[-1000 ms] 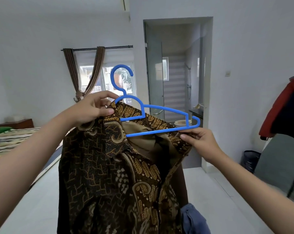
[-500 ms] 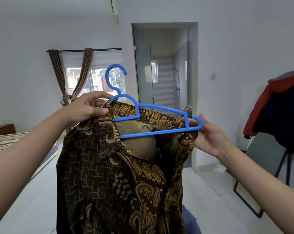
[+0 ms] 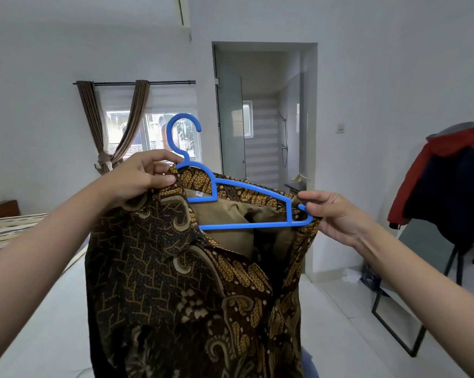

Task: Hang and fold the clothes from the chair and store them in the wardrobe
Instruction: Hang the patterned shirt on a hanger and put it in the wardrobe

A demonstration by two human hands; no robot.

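Observation:
A brown and gold batik shirt (image 3: 175,282) hangs in front of me on a blue plastic hanger (image 3: 246,208), collar open, tan lining showing. My left hand (image 3: 140,175) pinches the shirt's left shoulder against the hanger just below the hook. My right hand (image 3: 334,214) holds the hanger's right tip and the shirt's right shoulder, fingers curled round them. The hanger's left arm is hidden under the cloth. The wardrobe is not in view.
A red and dark jacket (image 3: 448,181) hangs on a stand at the right, above a leaning framed mirror (image 3: 404,309). An open doorway (image 3: 265,118) leads to a bathroom straight ahead. A curtained window (image 3: 148,126) and a bed (image 3: 9,230) are at the left.
My right hand has shifted from under the hanger's right end to gripping its tip, and the shirt's right shoulder now sits over that end. The view has turned slightly.

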